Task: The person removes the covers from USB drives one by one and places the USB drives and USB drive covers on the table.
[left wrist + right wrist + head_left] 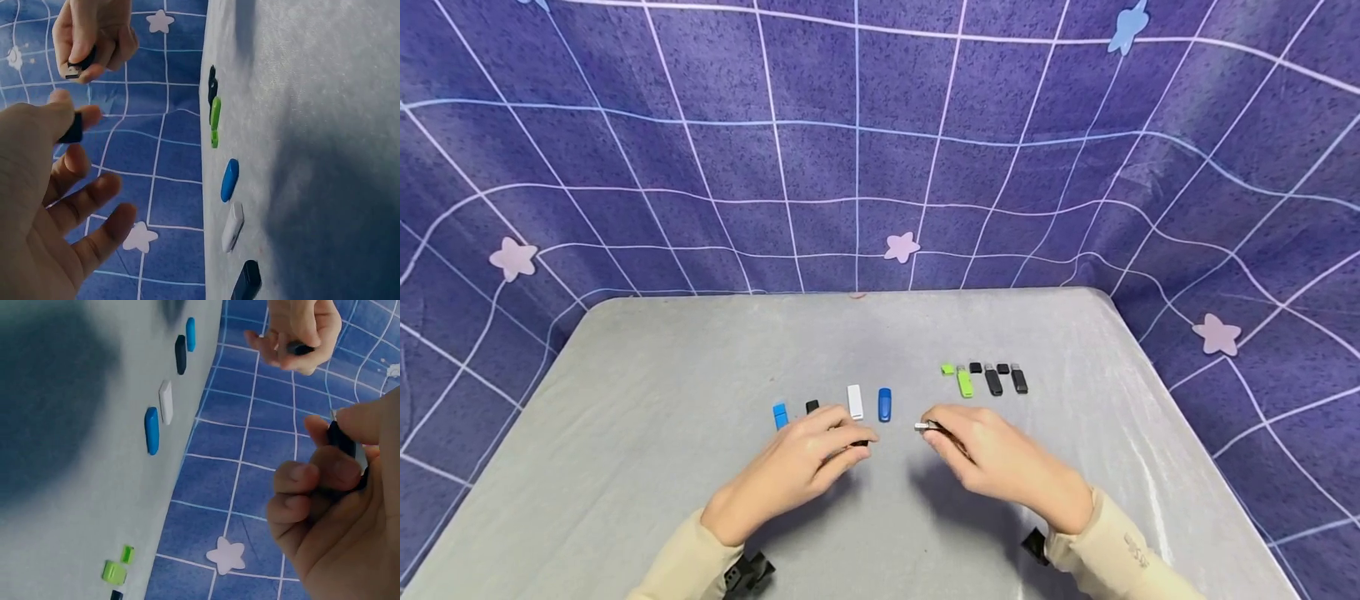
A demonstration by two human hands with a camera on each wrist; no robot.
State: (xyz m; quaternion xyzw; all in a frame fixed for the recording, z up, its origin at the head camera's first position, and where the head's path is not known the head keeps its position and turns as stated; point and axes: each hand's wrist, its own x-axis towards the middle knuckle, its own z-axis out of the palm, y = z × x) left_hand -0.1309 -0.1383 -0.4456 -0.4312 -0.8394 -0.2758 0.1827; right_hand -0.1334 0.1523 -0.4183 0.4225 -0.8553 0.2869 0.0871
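Left hand [811, 450] pinches a black cap [75, 130]; right hand [1003, 454] grips a black USB stick [339, 437].

text: none legible | right sleeve [1101, 533]: small dark mark [1137, 550], unreadable

You are seeing a bright, even head view, light apparently coming from above, with soft shadows lying on the grey table [655, 375] below your left hand [808, 454] and right hand [1003, 458]. Both wrist views are looking dimmer, broad blurred shadows darkening the table.
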